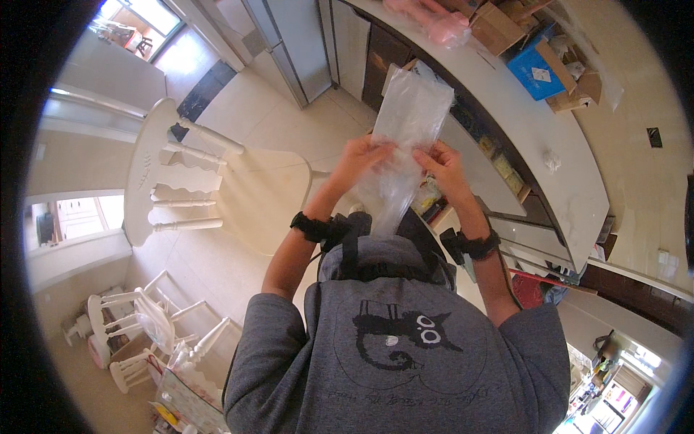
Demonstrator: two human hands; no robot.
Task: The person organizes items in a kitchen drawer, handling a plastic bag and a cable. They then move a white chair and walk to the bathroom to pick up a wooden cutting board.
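Note:
A clear plastic bag [415,103], flattened in its upper part, is held up before my chest. My left hand [370,154] pinches its left edge with the fingertips. On the other side, my right hand [442,161] grips the right edge between thumb and fingers. Below both hands the loose, crumpled part of the plastic [398,198] hangs towards my lap. Motion blurs the fingers slightly. Behind the bag, an open drawer [477,163] holds small packets, partly hidden by the plastic and my right arm.
A white countertop [574,168] curves along the right. On it are a blue box [537,70], an open cardboard box [496,27], pink plastic-wrapped goods [434,24] and a crumpled clear wrapper [552,160]. A cream wooden chair [260,190] stands at left, with white stools [154,320] lower down.

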